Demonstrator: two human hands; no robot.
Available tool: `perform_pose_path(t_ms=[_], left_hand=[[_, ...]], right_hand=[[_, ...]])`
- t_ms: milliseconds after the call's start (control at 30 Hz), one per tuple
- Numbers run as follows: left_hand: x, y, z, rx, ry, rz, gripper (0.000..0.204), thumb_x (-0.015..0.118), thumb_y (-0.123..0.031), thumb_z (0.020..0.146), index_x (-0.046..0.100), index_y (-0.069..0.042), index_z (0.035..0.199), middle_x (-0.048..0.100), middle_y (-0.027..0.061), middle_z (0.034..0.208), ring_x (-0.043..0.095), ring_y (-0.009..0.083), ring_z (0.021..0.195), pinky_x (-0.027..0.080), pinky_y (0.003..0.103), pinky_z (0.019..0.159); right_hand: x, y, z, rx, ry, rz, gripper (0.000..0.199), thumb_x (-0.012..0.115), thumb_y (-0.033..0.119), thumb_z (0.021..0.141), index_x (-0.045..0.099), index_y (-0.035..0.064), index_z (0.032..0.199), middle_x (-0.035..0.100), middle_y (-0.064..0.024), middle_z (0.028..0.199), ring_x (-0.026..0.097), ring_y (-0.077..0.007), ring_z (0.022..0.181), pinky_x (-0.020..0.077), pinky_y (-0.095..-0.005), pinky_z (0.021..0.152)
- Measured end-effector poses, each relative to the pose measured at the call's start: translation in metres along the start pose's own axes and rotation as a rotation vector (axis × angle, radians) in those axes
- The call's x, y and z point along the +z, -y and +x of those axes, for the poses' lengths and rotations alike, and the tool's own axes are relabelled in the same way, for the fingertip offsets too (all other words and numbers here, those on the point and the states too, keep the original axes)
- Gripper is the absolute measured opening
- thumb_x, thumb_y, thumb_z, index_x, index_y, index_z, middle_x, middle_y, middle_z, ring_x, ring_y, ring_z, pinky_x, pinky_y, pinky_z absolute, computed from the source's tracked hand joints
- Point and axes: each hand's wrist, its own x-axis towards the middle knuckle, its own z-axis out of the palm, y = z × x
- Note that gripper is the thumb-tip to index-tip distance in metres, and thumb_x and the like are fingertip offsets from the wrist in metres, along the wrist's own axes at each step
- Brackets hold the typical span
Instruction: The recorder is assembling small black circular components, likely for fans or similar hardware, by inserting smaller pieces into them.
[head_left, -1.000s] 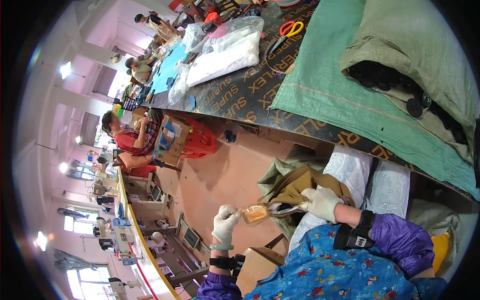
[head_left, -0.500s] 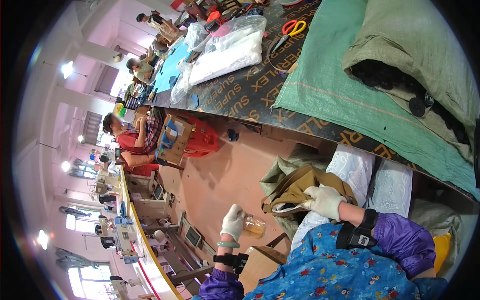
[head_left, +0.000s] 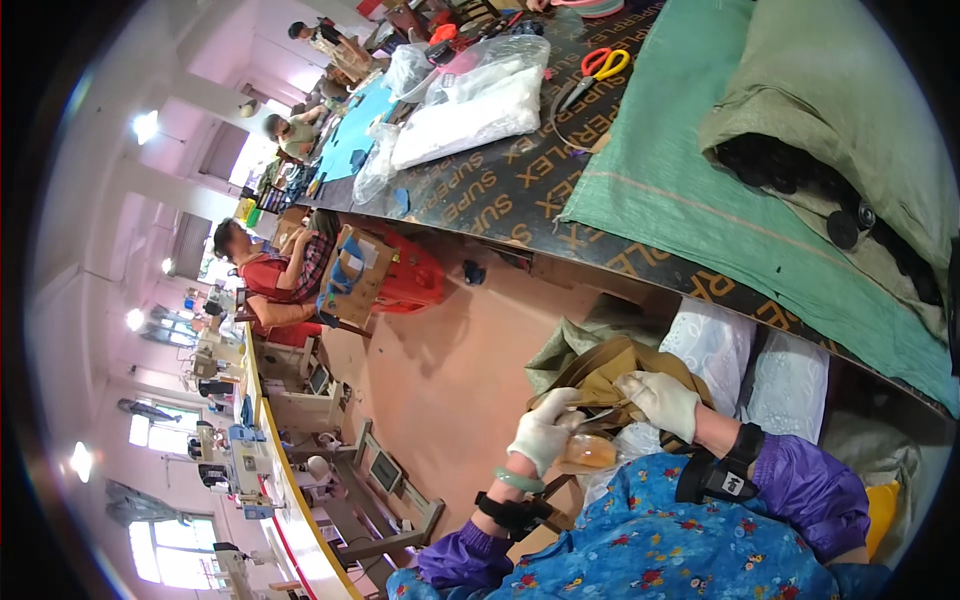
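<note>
Left hand (head_left: 541,432), gloved, is closing on one amber translucent piece (head_left: 588,452), partly hiding it. Right hand (head_left: 661,401), gloved, is gripping a thin, indistinct metal tool (head_left: 598,415) above one tan bag (head_left: 610,368).

pink walls (head_left: 150,120), orange floor (head_left: 450,350), long worktable (head_left: 520,190), bright windows (head_left: 150,430)

Bare floor (head_left: 450,370) open left of the hands, tan fabric heap (head_left: 610,365) crowding ahead, table edge (head_left: 640,270) beyond
</note>
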Motion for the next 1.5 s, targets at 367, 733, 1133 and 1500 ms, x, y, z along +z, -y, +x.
perform_pose_path(t_ms=[367, 733, 1133, 1500], left_hand=[[0.024, -0.036, 0.019, 0.114, 0.127, 0.293, 0.025, 0.067, -0.017, 0.083, 0.060, -0.008, 0.105, 0.064, 0.0133, 0.083, 0.063, 0.0274, 0.076, 0.050, 0.034, 0.069], [0.026, -0.020, 0.014, 0.060, 0.041, 0.065, 0.013, 0.059, -0.007, 0.083, 0.059, -0.006, 0.096, 0.061, 0.0041, 0.074, 0.055, 0.0085, 0.066, 0.048, 0.026, 0.064], [-0.046, 0.049, 0.017, -0.263, -0.225, -0.165, 0.009, 0.059, -0.007, 0.082, 0.057, -0.005, 0.091, 0.061, 0.0016, 0.078, 0.057, 0.0102, 0.066, 0.049, 0.026, 0.059], [-0.059, 0.005, -0.001, -0.115, 0.182, -0.192, 0.032, 0.061, -0.008, 0.085, 0.058, -0.003, 0.117, 0.050, -0.0058, 0.064, 0.042, 0.0009, 0.057, 0.037, 0.018, 0.052]], right_hand=[[0.002, 0.013, -0.005, 0.018, 0.033, -0.170, 0.033, 0.050, 0.032, 0.093, 0.058, 0.0063, 0.113, 0.064, -0.0222, 0.095, 0.061, -0.0379, 0.091, 0.0489, -0.0423, 0.076], [0.001, 0.021, -0.009, 0.048, -0.007, -0.083, 0.038, 0.060, 0.024, 0.088, 0.056, 0.0003, 0.117, 0.068, -0.0169, 0.091, 0.066, -0.0221, 0.080, 0.0507, -0.0324, 0.072], [-0.009, 0.058, -0.025, -0.070, -0.046, -0.081, 0.033, 0.061, 0.017, 0.085, 0.059, 0.0036, 0.115, 0.068, -0.0146, 0.096, 0.066, -0.0177, 0.084, 0.0504, -0.0290, 0.077], [-0.071, 0.168, -0.099, -0.084, -0.048, 0.155, 0.031, 0.058, 0.014, 0.086, 0.061, 0.0044, 0.115, 0.068, -0.0097, 0.090, 0.064, -0.0110, 0.082, 0.0489, -0.0247, 0.078]])
